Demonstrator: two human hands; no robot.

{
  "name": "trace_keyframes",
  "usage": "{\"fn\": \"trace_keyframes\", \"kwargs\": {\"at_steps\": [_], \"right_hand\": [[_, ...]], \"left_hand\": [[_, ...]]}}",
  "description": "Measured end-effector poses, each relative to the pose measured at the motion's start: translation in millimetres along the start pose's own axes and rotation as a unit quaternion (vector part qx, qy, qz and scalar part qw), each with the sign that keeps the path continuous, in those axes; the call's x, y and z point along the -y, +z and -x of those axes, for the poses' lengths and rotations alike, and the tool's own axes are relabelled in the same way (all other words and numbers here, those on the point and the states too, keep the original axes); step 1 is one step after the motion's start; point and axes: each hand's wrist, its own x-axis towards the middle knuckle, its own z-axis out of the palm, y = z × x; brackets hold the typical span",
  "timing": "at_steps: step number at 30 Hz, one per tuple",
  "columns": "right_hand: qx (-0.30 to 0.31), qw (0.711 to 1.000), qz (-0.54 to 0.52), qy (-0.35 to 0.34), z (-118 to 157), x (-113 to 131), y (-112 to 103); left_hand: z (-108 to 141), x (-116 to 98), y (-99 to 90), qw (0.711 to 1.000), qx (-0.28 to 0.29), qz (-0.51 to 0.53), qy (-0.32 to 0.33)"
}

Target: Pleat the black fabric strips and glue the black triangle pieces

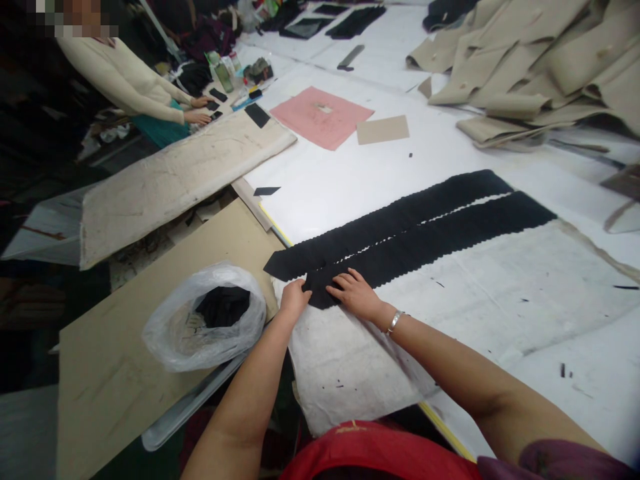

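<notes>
Two long rows of overlapping black fabric pieces run side by side across the table, a far row [390, 213] and a near row [440, 243]. Their edges are stepped like saw teeth, and a thin white gap shows between them. At the left end of the near row, my left hand [295, 300] pinches the edge of a black fabric piece [320, 290] between thumb and fingers. My right hand [357, 295] lies on the same row just to the right, palm down with fingers spread. A white cloth [450, 300] lies beneath the near row.
A clear plastic bag [165, 333] with black pieces inside stands on a tan board [105, 400] at left. Beyond lie a pink sheet [320, 117], a beige card [383, 130] and a heap of beige fabric [540, 67]. A co-worker [125, 80] handles small black pieces at upper left.
</notes>
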Motion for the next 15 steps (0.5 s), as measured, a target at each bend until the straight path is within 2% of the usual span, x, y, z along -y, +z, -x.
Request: {"fn": "trace_keyframes", "kwargs": {"at_steps": [15], "right_hand": [[-0.002, 1.000, 0.015, 0.005, -0.6, 2.0, -2.2]], "left_hand": [[2.9, 4.7, -0.1, 0.999, -0.021, 0.033, -0.031]]}}
